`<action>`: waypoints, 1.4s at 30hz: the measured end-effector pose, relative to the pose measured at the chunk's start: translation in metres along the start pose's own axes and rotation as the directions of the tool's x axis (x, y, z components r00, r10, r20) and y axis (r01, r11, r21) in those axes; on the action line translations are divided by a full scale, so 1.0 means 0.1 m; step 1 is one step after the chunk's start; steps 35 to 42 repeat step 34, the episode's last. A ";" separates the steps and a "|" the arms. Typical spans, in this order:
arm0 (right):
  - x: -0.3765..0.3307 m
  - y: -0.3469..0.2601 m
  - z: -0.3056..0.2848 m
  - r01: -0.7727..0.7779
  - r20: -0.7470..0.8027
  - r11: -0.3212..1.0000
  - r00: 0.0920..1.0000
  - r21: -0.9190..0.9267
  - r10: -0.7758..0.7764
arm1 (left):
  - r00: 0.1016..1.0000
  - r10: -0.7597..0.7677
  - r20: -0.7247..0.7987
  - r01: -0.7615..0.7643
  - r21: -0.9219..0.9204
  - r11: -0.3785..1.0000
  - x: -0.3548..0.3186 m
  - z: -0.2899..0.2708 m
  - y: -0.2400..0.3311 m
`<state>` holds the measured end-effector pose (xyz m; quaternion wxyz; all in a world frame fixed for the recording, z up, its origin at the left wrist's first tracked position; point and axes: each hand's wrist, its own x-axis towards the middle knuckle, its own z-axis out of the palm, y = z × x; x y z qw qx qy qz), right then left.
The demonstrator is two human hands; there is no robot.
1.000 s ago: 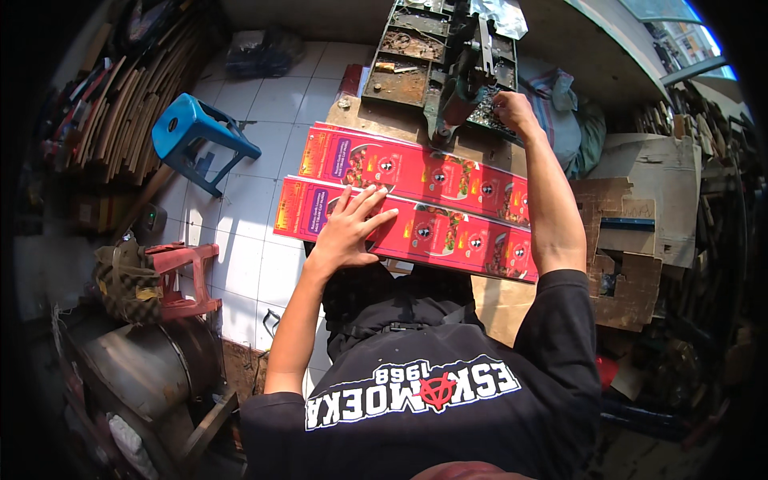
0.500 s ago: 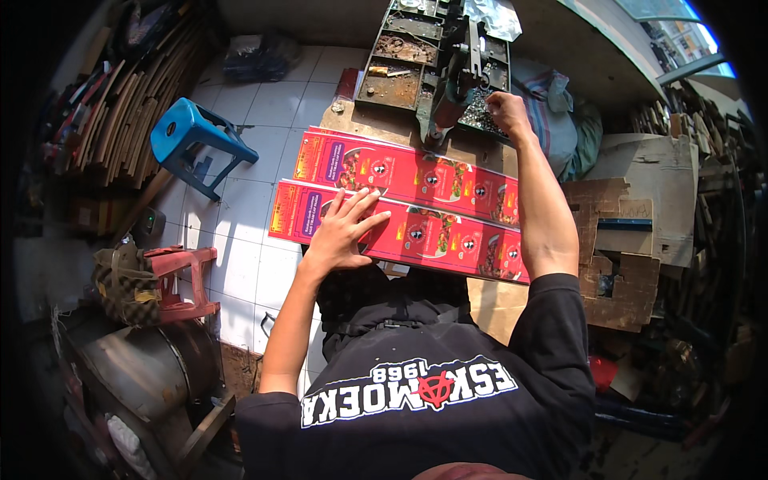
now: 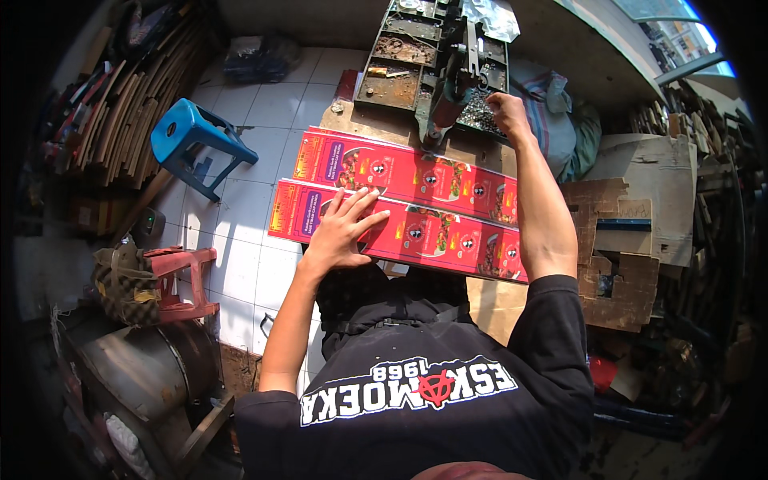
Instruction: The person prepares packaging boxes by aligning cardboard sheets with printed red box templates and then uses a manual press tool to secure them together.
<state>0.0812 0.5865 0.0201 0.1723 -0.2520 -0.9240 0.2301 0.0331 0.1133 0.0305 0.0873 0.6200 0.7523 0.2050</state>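
Two long stacks of red printed cardboard sheets with food pictures lie across the bench, one behind the other. On the near red stack (image 3: 432, 232) my left hand (image 3: 344, 232) rests flat with its fingers spread. The far red stack (image 3: 400, 170) reaches up to the foot of a dark metal hand press (image 3: 450, 100). Right of the press, my right hand (image 3: 510, 118) is at the edge of a compartment of small shiny metal pieces (image 3: 478, 112). Its fingers are curled in a pinch; anything between them is too small to make out.
Divided metal trays (image 3: 392, 86) with small parts flank the press. A blue plastic stool (image 3: 192, 132) and a red stool (image 3: 184, 284) stand on the tiled floor to the left. Cardboard pieces (image 3: 632, 200) lie to the right, beside a woven sack (image 3: 548, 120).
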 end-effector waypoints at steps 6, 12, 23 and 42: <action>0.01 0.00 -0.03 -0.031 -0.003 0.999 1.000 -0.015 0.031 | 1.000 -0.012 0.008 0.012 0.006 1.000 -0.01 -0.01 0.01; 0.02 0.02 -0.05 -0.029 -0.023 0.999 0.999 -0.023 0.028 | 1.000 -0.009 0.007 0.009 0.001 1.000 -0.01 -0.01 0.01; 0.06 -0.03 -0.05 -0.185 -0.019 0.970 0.982 0.156 0.190 | 1.000 -0.006 -0.004 0.006 -0.017 1.000 0.01 0.00 0.01; -0.23 -0.20 0.01 -0.351 0.253 0.442 0.930 0.825 0.267 | 1.000 -0.004 0.008 0.004 0.004 1.000 0.00 -0.02 0.01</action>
